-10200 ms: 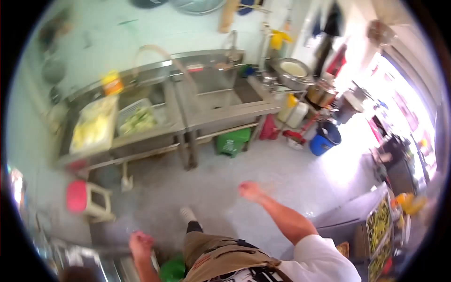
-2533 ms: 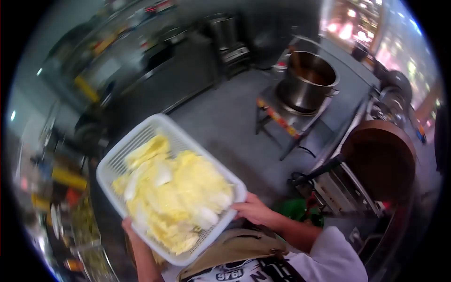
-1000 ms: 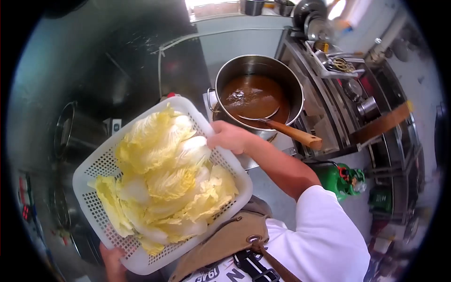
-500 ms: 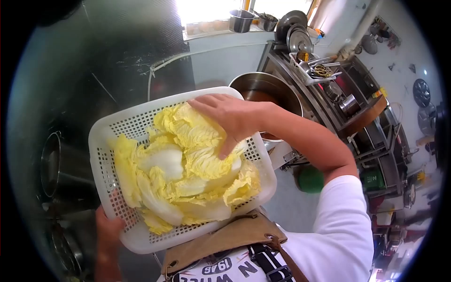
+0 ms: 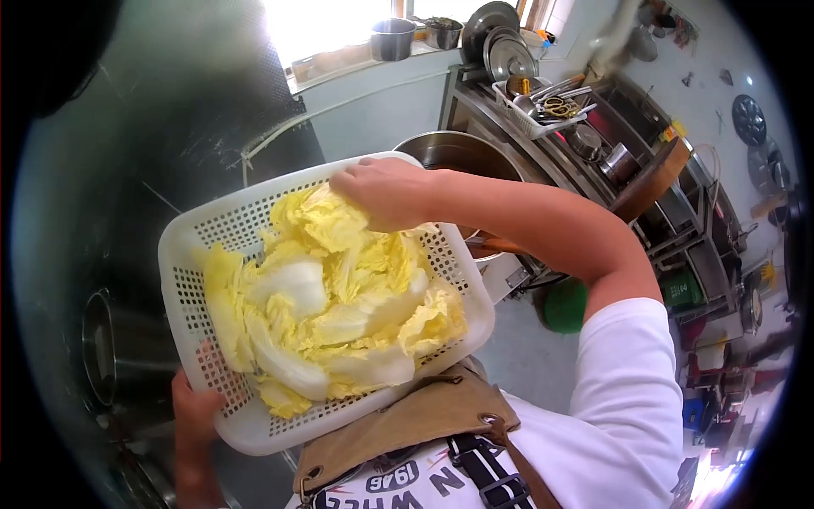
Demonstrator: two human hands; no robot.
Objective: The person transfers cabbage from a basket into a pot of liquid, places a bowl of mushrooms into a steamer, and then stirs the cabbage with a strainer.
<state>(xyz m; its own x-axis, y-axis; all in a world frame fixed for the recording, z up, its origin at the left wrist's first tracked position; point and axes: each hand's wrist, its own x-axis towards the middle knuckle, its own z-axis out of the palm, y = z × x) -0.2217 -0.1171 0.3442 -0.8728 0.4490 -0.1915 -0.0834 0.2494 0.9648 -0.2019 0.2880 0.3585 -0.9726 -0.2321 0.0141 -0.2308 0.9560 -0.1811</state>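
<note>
A white perforated plastic basket (image 5: 191, 254) is held tilted in front of my body, with yellow-and-white napa cabbage leaves (image 5: 297, 288) spread inside. My left hand (image 5: 197, 403) grips its lower left corner, thumb over the rim and the other fingers hidden underneath. Near the upper right rim, my right hand (image 5: 381, 193) is closed on a crinkled yellow cabbage leaf (image 5: 318, 216). Its fingertips are partly hidden by the leaf and the hand itself. Just beyond the basket stands a large metal pot (image 5: 462, 148), partly covered by my right forearm.
Metal shelving (image 5: 475, 106) at the right carries a white utensil basket (image 5: 538, 127) with scissors, and pot lids (image 5: 509, 55) behind it. A wooden board (image 5: 649, 182) leans farther right. A green bucket (image 5: 564, 305) is on the floor. Another large pot (image 5: 102, 348) stands at left.
My right hand has gone from spread over the leaves to closed on one, lifting its edge. The view has shifted slightly; my left hand keeps its hold on the basket.
</note>
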